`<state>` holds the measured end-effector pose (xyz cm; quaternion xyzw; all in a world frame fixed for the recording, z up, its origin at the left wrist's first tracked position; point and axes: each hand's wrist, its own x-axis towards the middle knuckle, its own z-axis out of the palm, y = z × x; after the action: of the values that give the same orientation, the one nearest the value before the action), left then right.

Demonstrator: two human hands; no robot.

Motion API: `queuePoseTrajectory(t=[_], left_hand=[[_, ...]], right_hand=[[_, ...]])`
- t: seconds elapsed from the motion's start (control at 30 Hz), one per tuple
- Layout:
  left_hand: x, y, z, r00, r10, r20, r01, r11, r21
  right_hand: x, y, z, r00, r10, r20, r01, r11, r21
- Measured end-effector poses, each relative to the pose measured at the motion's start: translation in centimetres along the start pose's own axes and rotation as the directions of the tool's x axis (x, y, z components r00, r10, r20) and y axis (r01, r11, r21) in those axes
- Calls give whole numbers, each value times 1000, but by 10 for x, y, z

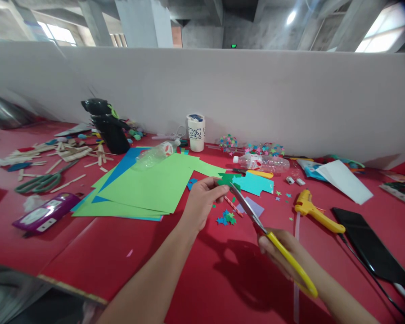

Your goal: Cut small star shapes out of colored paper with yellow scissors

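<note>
My left hand (205,198) pinches a small piece of dark green paper (227,180) above the red table. In my right hand (281,252) is a pair of yellow-handled scissors (253,215), its blade tips touching the green paper's edge. Below the paper lie a small pile of blue and green paper stars (227,218), a pinkish-red stick (233,206) and a purple paper piece (251,207). A cut turquoise sheet (254,182) sits just beyond the scissors.
Large light green sheets (148,186) and a clear plastic bottle (158,153) lie left. A second bottle (263,163) lies behind the turquoise sheet. Rightward are a yellow glue gun (319,212) and a black tablet-like slab (371,243). A white tumbler (196,133) and black flask (108,128) stand behind.
</note>
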<state>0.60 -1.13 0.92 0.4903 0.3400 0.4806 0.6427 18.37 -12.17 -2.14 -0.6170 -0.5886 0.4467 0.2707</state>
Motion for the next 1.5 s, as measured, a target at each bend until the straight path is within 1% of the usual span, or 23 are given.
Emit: queuePoseTrajectory(t=[0.13, 0.3, 0.43, 0.63, 0.73, 0.97, 1.03, 1.17, 1.27, 1.37, 1.5], left_hand=[[0, 1, -3, 999, -35, 31, 35, 999, -12], [0, 2, -1, 999, -45, 29, 46, 999, -25], [1, 2, 0, 998, -52, 22, 53, 998, -32], [2, -1, 0, 998, -55, -4, 55, 998, -22], [2, -1, -1, 998, -55, -7, 55, 998, -26], [3, -3, -1, 999, -49, 17, 49, 998, -33], [3, -3, -2, 999, -43, 24, 44, 999, -25], [3, -4, -3, 999, -32, 30, 32, 999, -16], [3, -3, -3, 999, -39, 24, 39, 999, -10], [2, -2, -2, 999, -46, 22, 46, 999, -6], [2, -2, -2, 999, -42, 19, 42, 999, -18]], right_hand=[[-2, -5, -4, 1000, -19, 18, 19, 1000, -18], [-6, -9, -5, 998, -44, 37, 45, 999, -4], [-8, -7, -5, 999, -44, 26, 44, 999, -2], [-4, -6, -4, 1000, 18, -14, -19, 999, -49], [-1, -4, -3, 999, 47, -11, -48, 997, -61], [0, 1, -1, 994, 112, 12, -112, 994, 4], [0, 1, -2, 995, 97, 8, -97, 995, -7], [2, 1, -3, 1000, 13, -11, -14, 998, -61], [3, 2, -4, 1000, -12, -16, 11, 996, -86], [3, 4, -5, 1000, -15, -5, 14, 995, -102], [3, 4, -6, 1000, 11, 5, -11, 996, -90]])
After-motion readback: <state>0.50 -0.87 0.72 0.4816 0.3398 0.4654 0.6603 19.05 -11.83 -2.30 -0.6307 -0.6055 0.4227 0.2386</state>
